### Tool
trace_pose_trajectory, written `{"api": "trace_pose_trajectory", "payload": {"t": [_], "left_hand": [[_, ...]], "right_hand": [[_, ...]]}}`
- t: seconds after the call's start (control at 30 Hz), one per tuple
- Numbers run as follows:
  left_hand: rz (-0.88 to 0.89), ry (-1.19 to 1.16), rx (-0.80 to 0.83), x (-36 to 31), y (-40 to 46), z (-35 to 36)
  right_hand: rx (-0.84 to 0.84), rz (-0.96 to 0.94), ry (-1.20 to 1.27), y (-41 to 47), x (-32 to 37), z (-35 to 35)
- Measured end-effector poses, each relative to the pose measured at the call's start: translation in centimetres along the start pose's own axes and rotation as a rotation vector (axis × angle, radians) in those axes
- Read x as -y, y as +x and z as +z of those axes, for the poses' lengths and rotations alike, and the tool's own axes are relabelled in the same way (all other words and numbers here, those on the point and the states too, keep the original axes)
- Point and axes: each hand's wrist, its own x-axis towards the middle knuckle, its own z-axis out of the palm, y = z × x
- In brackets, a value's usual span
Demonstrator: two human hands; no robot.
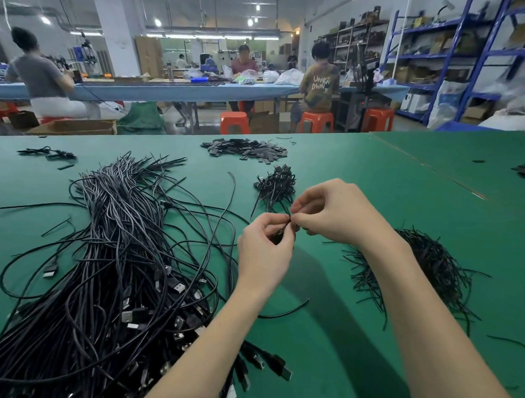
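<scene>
The person is working a short black wire (289, 223) between both hands, held in the air above the green counter (373, 180), just in front of a small heap of bundled black pieces (275, 186). The left hand (264, 252) is curling its fingers round the lower, darker part of it, and the right hand (330, 214) is pinching the upper end between thumb and forefinger, so both grips are narrow and closed on the same wire, fingertips almost meeting. Judging by the pose, the step in hand is probably a twisting or tying one, with the finished piece likely going onto that small heap. The next move seems to be calling for a tight, steady pinch from the left hand while the right is turning or pulling the free end, then a short reach forward to set it down without dragging in a neighbouring strand. A large bundle of USB cables (117, 263) is lying to the left, and a loose pile of thin black strands (430, 267) is sitting to the right, partly behind the right forearm; a pile of flat dark tabs (247, 150) is lying farther back. The fingers are hiding most of the wire, so whether it is a tie, a cable end or a small coil is not showing. Its length is not showing either, nor whether any knot is already forming.
</scene>
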Motion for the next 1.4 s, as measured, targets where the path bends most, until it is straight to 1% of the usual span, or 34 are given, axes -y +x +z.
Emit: {"api": "trace_pose_trajectory", "payload": {"t": [0.17, 0.23, 0.43, 0.53, 0.6, 0.63, 0.67, 0.7, 0.77, 0.8, 0.83, 0.9, 0.97, 1.03, 1.07, 1.13, 1.17, 1.2, 1.23, 1.27, 1.3, 1.33, 1.37, 1.4], "left_hand": [[0.074, 0.041, -0.103, -0.5, -0.1, -0.4], [0.098, 0.054, -0.120, -0.6, -0.1, -0.6], [0.216, 0.138, -0.222, -0.7, -0.3, -0.2], [0.290, 0.155, -0.194, -0.8, -0.5, -0.2], [0.314, 0.155, -0.152, -1.0, -0.3, -0.2], [0.275, 0.116, -0.118, -1.1, -0.1, -0.3], [0.195, 0.016, -0.063, -1.3, 0.2, -0.4], [0.077, -0.150, 0.007, -1.6, 0.6, -0.6], [-0.212, -0.576, 0.174, -2.3, 1.2, -1.3], [-0.320, -0.722, 0.226, -2.6, 1.5, -1.7], [-0.379, -0.776, 0.254, -2.7, 1.8, -2.1], [-0.421, -0.773, 0.265, -2.8, 2.1, -2.6], [-0.452, -0.784, 0.232, -2.6, 2.4, -2.9], [-0.444, -0.834, 0.200, -2.6, 2.4, -3.0], [-0.414, -0.847, 0.185, -2.5, 2.4, -2.9], [-0.315, -0.822, 0.155, -2.3, 2.4, -2.5], [-0.256, -0.791, 0.136, -2.2, 2.3, -2.3], [-0.192, -0.738, 0.121, -2.2, 2.2, -2.1], [-0.128, -0.661, 0.109, -2.2, 2.1, -2.1], [-0.076, -0.578, 0.105, -2.2, 2.1, -2.1], [-0.054, -0.522, 0.106, -2.1, 2.1, -2.3], [-0.071, -0.512, 0.113, -2.1, 2.2, -2.5], [-0.122, -0.555, 0.129, -2.2, 2.3, -2.7], [-0.186, -0.628, 0.155, -2.3, 2.4, -2.8]], "right_hand": [[-0.075, 0.056, 0.074, -0.2, 0.6, 0.7], [-0.111, 0.063, 0.090, -0.2, 0.9, 1.0], [-0.159, 0.010, -0.068, 0.0, 1.6, 1.6], [-0.168, -0.034, -0.162, 0.1, 1.7, 2.0], [-0.208, -0.080, -0.165, 0.2, 1.5, 2.1], [-0.233, -0.106, -0.148, 0.2, 1.3, 2.2], [-0.256, -0.132, -0.125, 0.3, 1.0, 2.3], [-0.268, -0.160, -0.100, 0.3, 0.7, 2.3], [-0.262, -0.233, -0.056, 0.3, -0.1, 2.3], [-0.252, -0.276, -0.038, 0.3, -0.5, 2.3], [-0.244, -0.310, -0.017, 0.2, -0.7, 2.4], [-0.237, -0.329, 0.037, 0.3, -0.9, 2.5], [-0.239, -0.285, 0.089, 0.4, -0.8, 2.8], [-0.230, -0.161, 0.224, 0.5, -0.4, 3.2], [-0.212, -0.076, 0.367, 0.6, -0.3, 3.4], [-0.134, 0.123, 0.731, 0.6, -0.1, 3.5], [-0.062, 0.257, 0.937, 0.6, 0.0, 3.5], [0.049, 0.412, 1.173, 0.6, -0.1, 3.6], [0.160, 0.554, 1.422, 0.6, -0.2, 3.7], [0.232, 0.659, 1.614, 0.5, -0.2, 3.9], [0.273, 0.696, 1.681, 0.4, -0.2, 4.0], [0.293, 0.668, 1.612, 0.3, -0.4, 4.0], [0.274, 0.578, 1.386, 0.3, -0.7, 3.9], [0.202, 0.440, 1.079, 0.4, -0.9, 3.8]]}}
